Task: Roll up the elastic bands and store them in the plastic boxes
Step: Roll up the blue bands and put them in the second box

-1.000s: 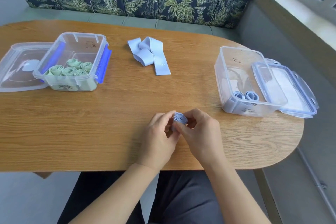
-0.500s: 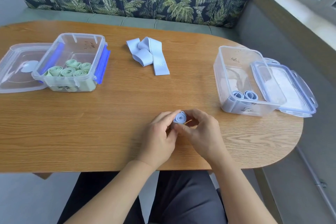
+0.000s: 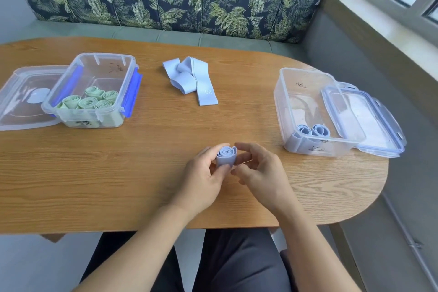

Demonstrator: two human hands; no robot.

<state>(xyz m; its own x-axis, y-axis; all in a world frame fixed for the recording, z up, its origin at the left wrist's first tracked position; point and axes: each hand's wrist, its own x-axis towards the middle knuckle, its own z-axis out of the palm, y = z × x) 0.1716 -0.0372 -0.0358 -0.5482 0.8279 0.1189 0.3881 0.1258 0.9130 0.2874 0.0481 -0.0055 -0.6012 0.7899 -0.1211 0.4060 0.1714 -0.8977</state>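
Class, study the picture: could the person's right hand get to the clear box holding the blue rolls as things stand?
Probably yes. The right hand hovers near the box, whose top is open, its lid off on the far side; only bare table lies between.

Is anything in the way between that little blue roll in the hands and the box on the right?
Nothing visible. The left hand holds the roll just above the table, and only bare tabletop lies between it and the right box. The box is open on top, and its lid sits on its far side.
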